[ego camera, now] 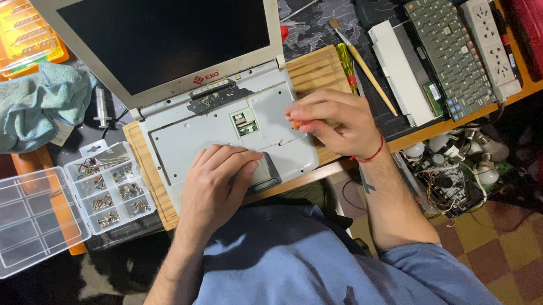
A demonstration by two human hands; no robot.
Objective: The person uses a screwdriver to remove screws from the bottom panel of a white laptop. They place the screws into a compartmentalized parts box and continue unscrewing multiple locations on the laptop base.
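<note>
A grey laptop with its keyboard removed lies open on a wooden board, screen dark. My left hand rests flat on the palm rest over the touchpad, fingers together, holding nothing. My right hand is curled around a small orange-handled screwdriver, its tip down on the right side of the bare laptop deck. A red cord circles my right wrist.
An open clear screw organiser with several screws sits left of the laptop, its lid folded out. A teal cloth, orange bit case, removed keyboard, power strip, brush and yellow screwdriver surround it.
</note>
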